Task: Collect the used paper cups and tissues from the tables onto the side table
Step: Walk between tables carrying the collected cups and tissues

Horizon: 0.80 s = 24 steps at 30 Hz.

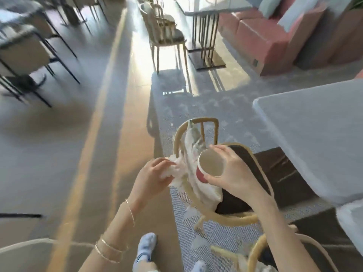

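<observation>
My right hand (pixel 233 173) holds a red paper cup (pixel 210 166) by its rim and side; the cup is upright and looks empty inside. My left hand (pixel 152 176) grips a crumpled white tissue (pixel 176 171) just left of the cup. Both hands hover in front of me, above a yellow-framed chair (pixel 196 130) with a pale cushion leaning on its back.
A grey table (pixel 314 138) stands at the right, with a dark chair seat (pixel 284 173) tucked under it. Further ahead are another chair (pixel 165 34), a table (pixel 206 8) and a pink sofa (pixel 261 36). Black-legged chairs (pixel 29 55) fill the left. An open aisle runs between.
</observation>
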Motion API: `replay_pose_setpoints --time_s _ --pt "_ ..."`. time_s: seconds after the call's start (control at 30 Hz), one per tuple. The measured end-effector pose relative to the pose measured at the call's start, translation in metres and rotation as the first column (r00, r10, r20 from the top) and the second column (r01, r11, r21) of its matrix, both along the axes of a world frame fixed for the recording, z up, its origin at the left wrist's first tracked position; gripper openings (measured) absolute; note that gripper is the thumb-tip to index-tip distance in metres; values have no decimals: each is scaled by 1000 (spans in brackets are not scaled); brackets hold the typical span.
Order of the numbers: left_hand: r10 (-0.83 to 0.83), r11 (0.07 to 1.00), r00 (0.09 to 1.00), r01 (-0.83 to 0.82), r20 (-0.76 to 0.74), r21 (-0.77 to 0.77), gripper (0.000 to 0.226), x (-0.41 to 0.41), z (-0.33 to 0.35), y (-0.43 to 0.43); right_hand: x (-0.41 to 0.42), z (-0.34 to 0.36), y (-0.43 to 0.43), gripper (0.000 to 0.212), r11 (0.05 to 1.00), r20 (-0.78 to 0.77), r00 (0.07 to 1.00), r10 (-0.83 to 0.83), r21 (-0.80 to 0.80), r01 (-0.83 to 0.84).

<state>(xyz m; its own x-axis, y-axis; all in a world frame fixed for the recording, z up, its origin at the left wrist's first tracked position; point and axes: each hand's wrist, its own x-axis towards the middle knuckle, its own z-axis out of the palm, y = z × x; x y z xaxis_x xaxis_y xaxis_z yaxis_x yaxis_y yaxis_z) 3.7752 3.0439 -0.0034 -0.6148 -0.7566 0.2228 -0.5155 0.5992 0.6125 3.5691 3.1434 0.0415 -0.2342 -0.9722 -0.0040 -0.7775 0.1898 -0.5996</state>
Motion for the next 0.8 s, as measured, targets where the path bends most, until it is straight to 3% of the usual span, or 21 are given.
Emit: replay_pose_setpoints --time_s 0.2,0.4,0.8 --pt "118 993 991 -119 59 7 30 100 -10 -56 76 5 -85 80 991 -107 985 136 22 -134" --pt "122 992 992 -121 29 -23 28 177 -5 -147 154 18 -174 79 990 -109 984 140 14 -139" --pt "108 991 993 -112 -54 -74 32 256 7 -277 228 32 -302 78 987 -111 980 163 29 -160"
